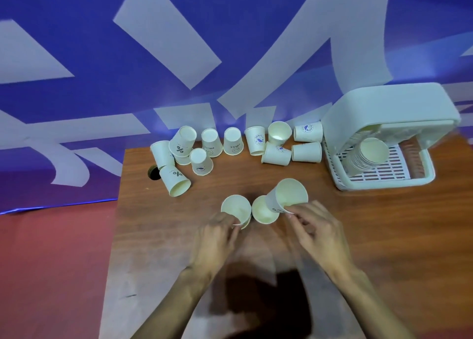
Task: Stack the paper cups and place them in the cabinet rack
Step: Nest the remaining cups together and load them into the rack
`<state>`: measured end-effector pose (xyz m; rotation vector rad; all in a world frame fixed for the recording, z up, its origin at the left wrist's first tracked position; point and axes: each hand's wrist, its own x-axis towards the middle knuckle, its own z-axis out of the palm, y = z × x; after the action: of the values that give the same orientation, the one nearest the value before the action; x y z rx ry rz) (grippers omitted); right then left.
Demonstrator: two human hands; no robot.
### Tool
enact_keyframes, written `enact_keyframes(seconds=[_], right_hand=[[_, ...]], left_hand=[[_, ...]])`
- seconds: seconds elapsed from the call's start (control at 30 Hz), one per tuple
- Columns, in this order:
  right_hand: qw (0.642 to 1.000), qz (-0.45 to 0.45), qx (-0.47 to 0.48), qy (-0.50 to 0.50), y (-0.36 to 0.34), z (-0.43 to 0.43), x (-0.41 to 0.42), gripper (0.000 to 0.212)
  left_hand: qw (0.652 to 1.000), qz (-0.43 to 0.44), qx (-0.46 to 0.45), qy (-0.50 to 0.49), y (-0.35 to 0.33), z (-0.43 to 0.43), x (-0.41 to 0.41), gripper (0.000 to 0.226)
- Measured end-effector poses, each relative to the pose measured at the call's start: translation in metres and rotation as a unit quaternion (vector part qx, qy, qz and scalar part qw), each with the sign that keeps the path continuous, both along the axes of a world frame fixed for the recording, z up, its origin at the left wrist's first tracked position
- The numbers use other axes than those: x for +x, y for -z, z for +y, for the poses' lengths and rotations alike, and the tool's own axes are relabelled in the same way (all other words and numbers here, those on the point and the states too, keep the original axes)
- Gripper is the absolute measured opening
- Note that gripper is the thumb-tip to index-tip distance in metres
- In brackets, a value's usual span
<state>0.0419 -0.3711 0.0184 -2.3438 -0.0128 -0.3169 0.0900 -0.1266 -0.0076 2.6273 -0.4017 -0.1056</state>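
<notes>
Many cups point(231, 141) litter the far wooden surface point(396, 223); left fingers point(231, 222) pinch the near-left cup point(234, 208), right fingers point(294, 209) a tilted cup point(291, 193); blue wall point(102, 57) beyond.

We see loose cups point(231, 141) lying along the far edge of the table point(384, 236), the cabinet rack point(389, 108) at its right end with a cup stack point(368, 157) inside, and three cups point(263, 209) nearer us.

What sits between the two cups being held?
In the head view, a third paper cup stands mouth-up between the cup in the left hand and the tilted cup in the right hand.
</notes>
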Motion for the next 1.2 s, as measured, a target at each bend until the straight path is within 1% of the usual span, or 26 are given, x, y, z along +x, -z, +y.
enact_keyframes(seconds=[0.1,0.2,0.3,0.4,0.53,0.63,0.7,0.73,0.8,0.9,0.97,1.1,1.2], right_hand=[[1.000,-0.001,-0.010,-0.004,0.002,0.001,-0.001,0.013],[1.000,0.006,-0.016,-0.013,0.004,0.003,-0.001,0.013],[0.999,0.013,-0.033,-0.031,0.007,0.007,0.002,0.015],[0.997,0.013,-0.062,-0.050,0.014,0.012,0.006,0.016],[0.994,0.044,-0.082,-0.063,0.035,0.016,0.010,0.018],[0.990,0.080,-0.092,-0.066,0.051,0.018,0.012,0.013],[0.989,0.099,-0.091,-0.069,0.059,0.020,0.013,0.014],[0.987,0.106,-0.091,-0.073,0.062,0.022,0.013,0.013],[0.985,0.115,-0.093,-0.083,0.067,0.023,0.014,0.010],[0.982,0.127,-0.114,-0.082,0.073,0.024,0.017,0.011],[0.980,0.133,-0.132,-0.068,0.075,0.025,0.018,0.012],[0.980,0.150,-0.125,-0.037,0.077,0.030,0.014,0.014],[0.981,0.158,-0.113,-0.028,0.079,0.033,0.015,0.015]], left_hand=[[0.999,0.038,0.002,0.000,0.012,0.000,-0.001,0.009],[0.996,0.083,0.026,0.025,0.024,0.002,0.003,0.014],[0.992,0.122,0.019,0.032,0.035,-0.001,0.008,0.019],[0.989,0.142,0.032,0.025,0.041,-0.006,0.013,0.015],[0.985,0.170,0.006,0.009,0.051,-0.007,0.013,0.019],[0.982,0.188,0.009,0.004,0.052,-0.007,0.014,0.016],[0.982,0.189,0.016,-0.002,0.048,-0.010,0.013,0.023],[0.981,0.191,0.020,-0.004,0.046,-0.010,0.014,0.023],[0.981,0.189,0.037,-0.004,0.044,-0.011,0.014,0.013],[0.982,0.184,0.036,-0.011,0.041,-0.011,0.013,0.010],[0.985,0.168,0.047,-0.005,0.040,-0.010,0.012,0.014],[0.990,0.123,0.063,0.012,0.035,-0.011,0.011,0.017],[0.993,0.110,0.047,0.006,0.038,-0.010,0.009,0.015]])
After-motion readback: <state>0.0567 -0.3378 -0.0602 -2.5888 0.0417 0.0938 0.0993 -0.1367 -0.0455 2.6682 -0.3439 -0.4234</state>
